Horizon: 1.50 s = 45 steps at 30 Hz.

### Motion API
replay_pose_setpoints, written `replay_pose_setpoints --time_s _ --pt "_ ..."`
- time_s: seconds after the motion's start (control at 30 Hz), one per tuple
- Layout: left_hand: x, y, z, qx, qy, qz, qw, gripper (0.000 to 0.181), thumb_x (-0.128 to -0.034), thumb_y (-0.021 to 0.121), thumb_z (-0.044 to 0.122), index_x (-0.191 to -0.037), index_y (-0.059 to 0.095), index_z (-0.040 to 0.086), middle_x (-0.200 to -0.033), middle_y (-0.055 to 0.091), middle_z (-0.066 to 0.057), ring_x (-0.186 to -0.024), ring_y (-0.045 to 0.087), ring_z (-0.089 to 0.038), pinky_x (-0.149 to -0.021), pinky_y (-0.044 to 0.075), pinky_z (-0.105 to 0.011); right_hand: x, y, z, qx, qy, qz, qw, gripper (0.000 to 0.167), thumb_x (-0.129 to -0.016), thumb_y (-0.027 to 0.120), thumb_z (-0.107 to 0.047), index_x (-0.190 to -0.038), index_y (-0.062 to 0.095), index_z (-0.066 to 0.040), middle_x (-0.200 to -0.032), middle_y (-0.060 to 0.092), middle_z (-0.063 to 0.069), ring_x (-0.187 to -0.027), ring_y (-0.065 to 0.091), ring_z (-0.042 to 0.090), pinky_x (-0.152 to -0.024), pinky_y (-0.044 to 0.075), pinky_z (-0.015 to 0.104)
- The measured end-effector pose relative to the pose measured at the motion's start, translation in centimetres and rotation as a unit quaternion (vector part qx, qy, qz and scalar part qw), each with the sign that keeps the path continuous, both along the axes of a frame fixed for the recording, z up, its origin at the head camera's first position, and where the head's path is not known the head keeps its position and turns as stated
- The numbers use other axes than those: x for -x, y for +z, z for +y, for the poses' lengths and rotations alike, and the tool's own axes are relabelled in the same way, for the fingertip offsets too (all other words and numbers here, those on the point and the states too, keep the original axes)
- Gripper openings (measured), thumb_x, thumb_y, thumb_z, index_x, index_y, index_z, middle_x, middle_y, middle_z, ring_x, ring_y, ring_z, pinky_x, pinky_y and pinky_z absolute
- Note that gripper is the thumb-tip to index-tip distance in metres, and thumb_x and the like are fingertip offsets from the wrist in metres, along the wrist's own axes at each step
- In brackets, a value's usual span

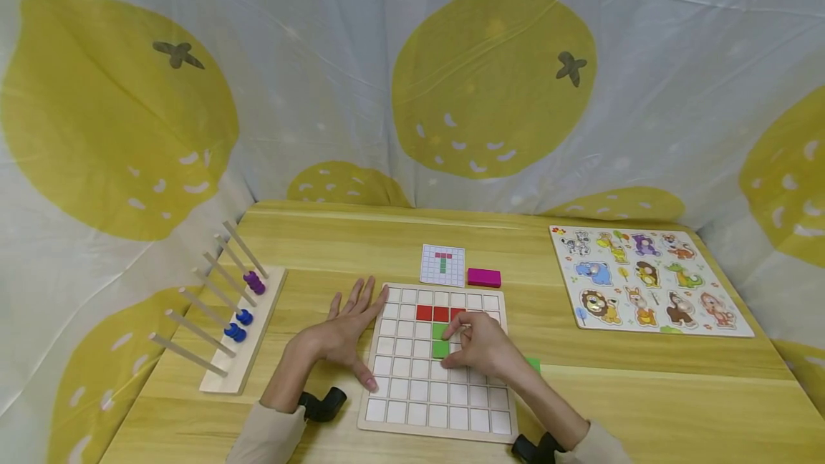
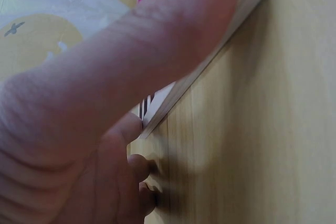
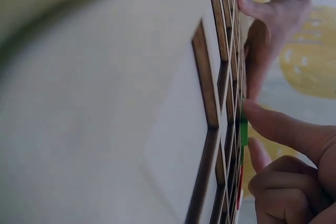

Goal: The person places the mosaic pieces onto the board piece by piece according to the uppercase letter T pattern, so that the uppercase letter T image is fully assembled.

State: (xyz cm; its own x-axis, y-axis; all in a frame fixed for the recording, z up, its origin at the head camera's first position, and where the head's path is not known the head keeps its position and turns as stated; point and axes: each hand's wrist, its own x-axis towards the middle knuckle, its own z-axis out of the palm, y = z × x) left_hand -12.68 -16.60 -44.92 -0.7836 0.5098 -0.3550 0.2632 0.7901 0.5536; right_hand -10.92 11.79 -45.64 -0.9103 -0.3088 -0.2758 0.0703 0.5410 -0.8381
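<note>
A wooden grid board (image 1: pixel 425 432) with white squares lies between my hands. Three red tiles (image 1: pixel 424 313) form a row in its upper part, and green tiles (image 1: pixel 440 331) run down from the middle one. My left hand (image 1: pixel 340 334) rests along the board's left edge, fingers spread, thumb at the lower left. With thumb and index finger, my right hand (image 1: pixel 485 346) pinches the lower green tile (image 1: pixel 441 349) at the grid; the right wrist view shows that green tile (image 3: pixel 244 131) between the two fingertips. The other right fingers are curled.
Behind the board lie a pattern card (image 1: pixel 442 265) with a T shape and a magenta block (image 1: pixel 484 278). Another green piece (image 1: pixel 533 364) is partly hidden by my right forearm. A peg stand (image 1: pixel 222 382) with beads stands left; an animal puzzle (image 1: pixel 657 281) lies right.
</note>
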Motion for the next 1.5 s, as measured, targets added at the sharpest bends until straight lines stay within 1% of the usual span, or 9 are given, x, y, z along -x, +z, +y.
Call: replay_pose_setpoints --time_s 0.33,0.57,0.83,1.0,1.13,1.2,1.37,1.43,1.5 --pt "0.0 0.0 -0.1 -0.003 -0.001 0.002 1.0 0.155 -0.0561 0.1 0.043 -0.167 -0.003 0.009 -0.171 -0.022 -0.022 -0.158 -0.023 -0.042 -0.124 -0.014 -0.07 0.0 -0.1 0.5 -0.004 0.004 0.019 0.9998 0.025 -0.073 0.091 -0.004 -0.094 0.081 -0.01 -0.053 0.029 -0.005 -0.054 0.026 0.01 -0.052 0.026 0.02" --pt "0.0 -0.1 -0.2 -0.003 0.0 0.0 1.0 0.156 -0.0556 0.1 0.043 -0.167 -0.003 0.01 -0.171 -0.022 -0.021 -0.158 -0.023 -0.041 -0.124 -0.015 -0.07 0.0 -0.3 0.3 -0.006 -0.003 0.027 0.9996 0.023 -0.071 0.092 -0.004 -0.092 0.082 -0.01 -0.054 0.03 -0.005 -0.056 0.027 0.01 -0.053 0.025 0.02" --pt "0.0 -0.2 -0.2 -0.005 0.003 -0.002 1.0 0.155 -0.0554 0.101 0.042 -0.167 -0.003 0.01 -0.171 -0.023 -0.02 -0.158 -0.024 -0.041 -0.124 -0.015 -0.069 -0.1 -0.4 0.2 -0.002 -0.008 0.023 0.9997 0.024 -0.071 0.093 -0.005 -0.092 0.082 -0.011 -0.054 0.031 -0.005 -0.057 0.027 0.011 -0.053 0.025 0.021" --pt "0.0 -0.2 -0.2 -0.007 0.001 0.0 1.0 0.155 -0.0556 0.101 0.042 -0.167 -0.003 0.009 -0.171 -0.022 -0.021 -0.158 -0.023 -0.041 -0.124 -0.015 -0.07 0.0 -0.4 0.9 -0.002 0.015 0.026 0.9995 0.024 -0.074 0.091 -0.007 -0.095 0.083 -0.013 -0.054 0.03 -0.005 -0.055 0.027 0.01 -0.053 0.025 0.02" --pt "0.0 -0.2 -0.1 -0.008 0.001 0.001 1.0 0.155 -0.0553 0.101 0.042 -0.167 -0.002 0.009 -0.171 -0.021 -0.021 -0.158 -0.023 -0.041 -0.124 -0.015 -0.069 0.2 -0.1 2.3 0.001 0.053 0.041 0.9977 0.022 -0.079 0.088 -0.012 -0.1 0.082 -0.013 -0.056 0.031 -0.005 -0.055 0.029 0.008 -0.053 0.028 0.019" --pt "0.0 -0.2 -0.1 -0.007 0.002 0.001 1.0 0.155 -0.0553 0.101 0.042 -0.167 -0.002 0.01 -0.171 -0.022 -0.021 -0.158 -0.023 -0.041 -0.124 -0.015 -0.069 0.4 0.2 3.4 0.001 0.062 0.048 0.9969 0.021 -0.082 0.086 -0.015 -0.103 0.081 -0.012 -0.058 0.033 -0.005 -0.055 0.03 0.006 -0.053 0.029 0.019" --pt "0.0 -0.2 -0.1 -0.007 0.002 -0.001 1.0 0.155 -0.0555 0.101 0.041 -0.167 -0.003 0.01 -0.171 -0.022 -0.021 -0.158 -0.024 -0.041 -0.124 -0.016 -0.069 0.5 0.7 7.0 -0.004 0.045 0.041 0.9981 0.026 -0.087 0.082 -0.021 -0.111 0.079 -0.011 -0.061 0.036 -0.005 -0.053 0.03 0.005 -0.049 0.028 0.019" --pt "0.0 -0.2 -0.1 -0.006 0.003 -0.001 1.0 0.155 -0.0555 0.101 0.041 -0.167 -0.003 0.01 -0.171 -0.022 -0.021 -0.158 -0.024 -0.041 -0.124 -0.016 -0.069 0.5 0.6 8.7 0.004 0.041 0.035 0.9985 0.029 -0.089 0.081 -0.022 -0.115 0.077 -0.009 -0.061 0.036 -0.005 -0.052 0.03 0.004 -0.048 0.029 0.019" --pt "0.0 -0.2 -0.1 -0.006 0.003 -0.002 1.0 0.155 -0.0555 0.101 0.041 -0.167 -0.003 0.01 -0.171 -0.022 -0.02 -0.158 -0.023 -0.041 -0.124 -0.016 -0.069 0.6 0.4 10.5 0.02 0.05 0.031 0.9981 0.032 -0.091 0.08 -0.021 -0.119 0.074 -0.006 -0.062 0.036 -0.006 -0.053 0.03 0.003 -0.047 0.029 0.019"
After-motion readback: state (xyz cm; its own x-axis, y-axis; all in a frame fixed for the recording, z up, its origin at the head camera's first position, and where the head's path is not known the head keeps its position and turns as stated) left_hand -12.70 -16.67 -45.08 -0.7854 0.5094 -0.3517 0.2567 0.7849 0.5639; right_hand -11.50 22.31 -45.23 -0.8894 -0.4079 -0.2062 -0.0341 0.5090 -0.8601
